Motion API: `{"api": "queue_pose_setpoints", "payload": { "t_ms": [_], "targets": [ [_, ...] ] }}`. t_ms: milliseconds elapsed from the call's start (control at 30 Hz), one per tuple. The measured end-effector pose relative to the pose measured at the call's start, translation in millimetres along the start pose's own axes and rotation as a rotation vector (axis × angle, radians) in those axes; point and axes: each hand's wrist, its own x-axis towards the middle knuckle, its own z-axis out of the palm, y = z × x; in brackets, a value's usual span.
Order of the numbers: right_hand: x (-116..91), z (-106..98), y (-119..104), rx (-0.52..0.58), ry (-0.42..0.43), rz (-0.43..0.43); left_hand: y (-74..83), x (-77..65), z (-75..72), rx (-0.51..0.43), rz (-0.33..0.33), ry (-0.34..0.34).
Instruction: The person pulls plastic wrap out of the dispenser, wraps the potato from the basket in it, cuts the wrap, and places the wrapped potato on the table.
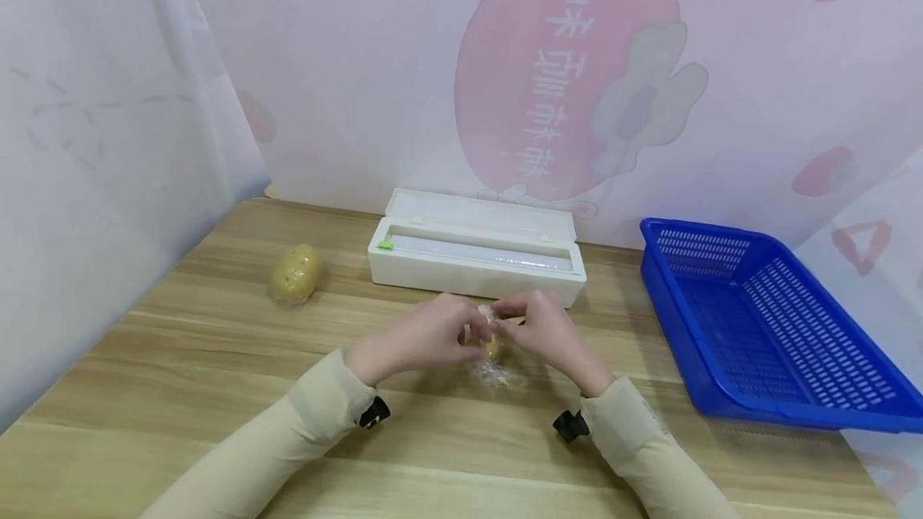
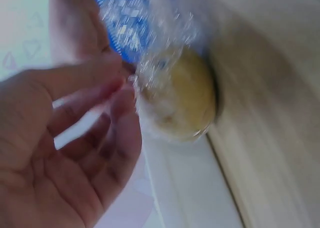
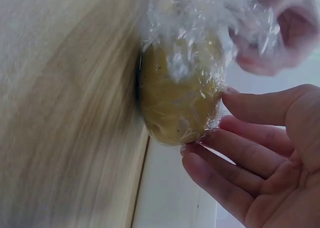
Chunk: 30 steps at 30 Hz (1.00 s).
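A yellow potato (image 3: 172,105), loosely wrapped in clear cling film (image 2: 167,17), sits on the table between the two hands. My left hand (image 1: 440,331) pinches the film between thumb and fingertips beside the potato, as the left wrist view shows. On the opposite side my right hand (image 1: 544,335) has its thumb and fingertips on the film at the potato's edge, pinching it. Loose, crumpled film spreads from the near end of the potato. In the head view the fingers cover most of the potato.
Behind the hands stands a white cling film box (image 1: 476,279) with its lid raised and a roll inside. Another film-wrapped potato (image 1: 296,272) lies to the left on the wooden table (image 1: 238,367). A blue plastic basket (image 1: 710,387) stands at the right.
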Motion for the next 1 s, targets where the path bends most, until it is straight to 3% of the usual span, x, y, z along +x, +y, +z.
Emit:
{"api": "queue_pose_setpoints", "payload": {
  "t_ms": [100,200,333,500,667,767,1000],
  "targets": [
    [0.8,-1.1,-2.1,0.003,0.01,0.018,2.4,-3.7,5.1,0.006,0.049,-0.056],
    [1.9,-1.4,-3.0,0.007,0.015,0.04,1.9,-6.1,9.6,0.052,0.069,-0.046],
    [3.0,0.1,-1.8,0.007,0.015,0.04,-1.0,-9.8,15.6,0.079,0.074,0.025],
    [3.3,0.3,1.6,0.016,-0.002,0.015,-5.4,-14.8,19.2,0.048,0.061,0.128],
    [3.2,-1.1,6.0,0.03,-0.022,-0.028,-8.7,-14.7,20.3,0.041,0.054,0.183],
    [2.8,-3.7,8.1,0.033,-0.067,-0.065,-9.8,-12.9,21.4,0.039,0.035,0.202],
    [-1.4,-13.3,5.7,-0.068,-0.272,-0.129,-13.6,-10.6,22.2,-0.067,-0.099,0.258]
  ]
}}
